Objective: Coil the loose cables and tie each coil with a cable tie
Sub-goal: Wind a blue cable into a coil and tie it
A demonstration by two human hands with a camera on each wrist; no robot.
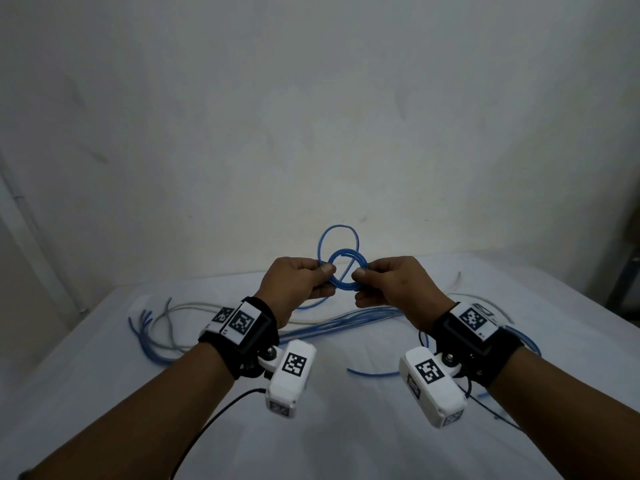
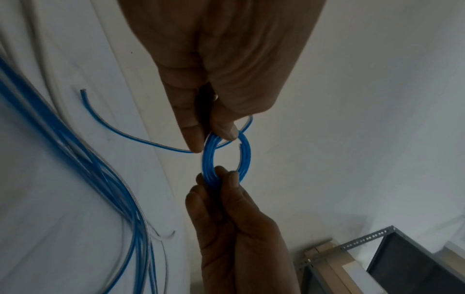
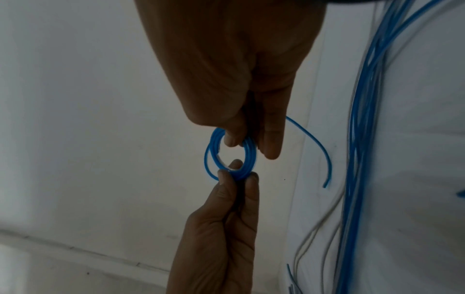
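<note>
Blue coil pinched by left hand; right hand too.

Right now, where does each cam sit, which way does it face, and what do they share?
Head: worn on the head, facing forward and down at the table; both forearms, left hand and right hand show.
Left wrist: looks along the left hand to its grip on the blue coil; right hand opposite.
Right wrist: looks along the right hand to the same coil; left hand opposite.
Shared: all three show the coil pinched by both hands, loose cables beyond.
</note>
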